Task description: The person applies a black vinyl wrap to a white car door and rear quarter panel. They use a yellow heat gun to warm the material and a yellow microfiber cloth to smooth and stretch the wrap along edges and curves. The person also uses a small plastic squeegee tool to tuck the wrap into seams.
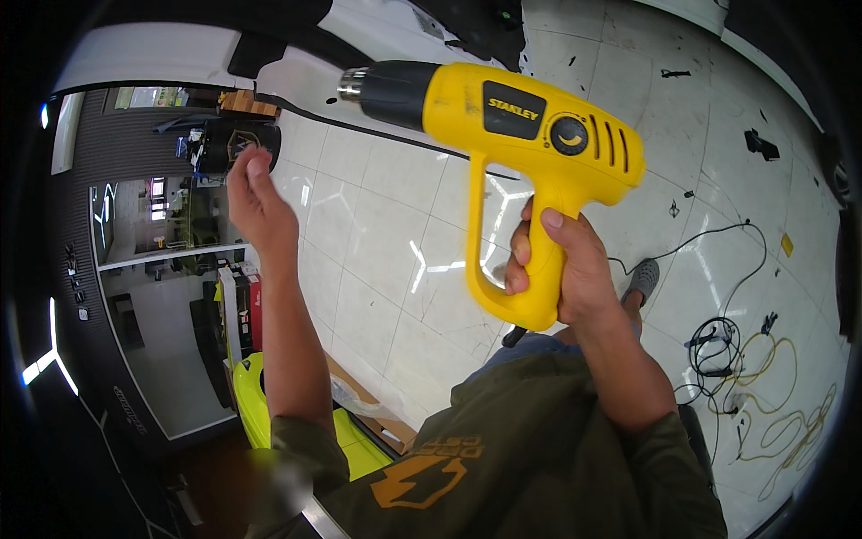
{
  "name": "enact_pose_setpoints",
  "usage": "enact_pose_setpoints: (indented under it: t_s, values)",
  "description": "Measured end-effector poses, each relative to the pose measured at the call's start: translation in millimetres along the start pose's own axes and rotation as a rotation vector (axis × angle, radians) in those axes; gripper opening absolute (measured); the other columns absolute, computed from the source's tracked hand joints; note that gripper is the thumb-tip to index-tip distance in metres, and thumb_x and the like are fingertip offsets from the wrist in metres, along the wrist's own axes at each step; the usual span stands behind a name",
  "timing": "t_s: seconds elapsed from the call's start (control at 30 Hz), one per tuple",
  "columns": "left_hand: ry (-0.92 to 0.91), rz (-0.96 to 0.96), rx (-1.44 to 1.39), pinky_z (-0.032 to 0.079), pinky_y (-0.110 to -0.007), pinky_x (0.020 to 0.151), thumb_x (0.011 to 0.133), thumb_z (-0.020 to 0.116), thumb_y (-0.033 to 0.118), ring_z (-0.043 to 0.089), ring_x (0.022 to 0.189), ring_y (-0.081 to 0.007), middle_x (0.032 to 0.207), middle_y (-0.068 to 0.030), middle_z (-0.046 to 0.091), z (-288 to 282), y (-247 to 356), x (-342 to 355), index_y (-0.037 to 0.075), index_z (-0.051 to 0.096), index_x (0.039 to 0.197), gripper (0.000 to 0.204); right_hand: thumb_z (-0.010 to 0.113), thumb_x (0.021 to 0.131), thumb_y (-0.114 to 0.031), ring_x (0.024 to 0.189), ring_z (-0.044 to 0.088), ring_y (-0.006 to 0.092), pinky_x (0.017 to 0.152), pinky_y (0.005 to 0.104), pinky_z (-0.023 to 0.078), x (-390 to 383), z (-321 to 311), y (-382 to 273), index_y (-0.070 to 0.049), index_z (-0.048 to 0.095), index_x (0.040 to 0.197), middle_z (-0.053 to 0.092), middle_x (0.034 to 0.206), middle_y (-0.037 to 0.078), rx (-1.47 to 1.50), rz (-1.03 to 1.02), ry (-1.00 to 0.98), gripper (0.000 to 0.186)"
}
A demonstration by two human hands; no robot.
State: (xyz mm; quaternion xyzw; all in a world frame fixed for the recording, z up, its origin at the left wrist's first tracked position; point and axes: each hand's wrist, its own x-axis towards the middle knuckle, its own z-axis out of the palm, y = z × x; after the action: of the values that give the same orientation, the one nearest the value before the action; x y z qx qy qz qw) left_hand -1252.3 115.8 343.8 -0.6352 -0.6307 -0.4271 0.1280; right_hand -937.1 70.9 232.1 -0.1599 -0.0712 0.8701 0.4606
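Observation:
A yellow heat gun with a black barrel and metal nozzle is held up in front of me by my right hand, fingers wrapped round its handle. Its nozzle points left. To the left, my left hand is raised with thumb and fingers drawn together; whether anything small is between them cannot be made out. Just beyond both hands is a white vehicle panel with a black edge strip. The nozzle appears in front of this panel; I cannot tell whether they touch.
Coiled black and yellow cords lie on the tiled floor at right, among black scraps and a small yellow piece. At lower left are a bright yellow-green vehicle body and a cardboard box. Glass panes line the left.

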Motion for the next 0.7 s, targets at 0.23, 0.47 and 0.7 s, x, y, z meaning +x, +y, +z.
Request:
enact_pose_setpoints:
  t_s: [0.23,0.47,0.7]
  values:
    - [-0.173,0.36,0.55,0.049,-0.034,0.063,0.095,0.056,0.027,0.064,0.071,-0.0259,0.079,-0.015,0.063,29,2,58,-0.002,0.06,0.093,0.03,0.057,0.091,-0.024,0.053,0.059,0.0206,0.053,0.0331,0.053,-11,-31,13,-0.007,0.047,0.101,0.057,0.072,0.008,0.032,0.009,0.147,0.023]
    - [-0.173,0.254,0.374,0.049,-0.035,0.057,0.096,0.055,0.031,0.062,0.063,-0.0259,0.068,-0.0143,0.06,43,-3,56,-0.002,0.057,0.078,0.037,0.058,0.09,-0.024,0.053,0.059,0.0205,0.053,0.0328,0.052,-14,-46,19,-0.007,0.046,0.102,0.057,0.073,0.008,0.031,0.013,0.179,0.024]
    - [-0.199,-0.062,-0.187,0.053,-0.035,0.082,0.101,0.035,0.04,0.065,0.092,-0.0256,0.108,-0.0192,0.062,34,-26,26,-0.008,0.052,0.119,0.054,0.06,0.089,-0.024,0.053,0.059,0.0205,0.053,0.031,0.05,-5,-30,14,-0.007,0.046,0.101,0.057,0.072,0.009,0.017,0.038,0.08,0.025]
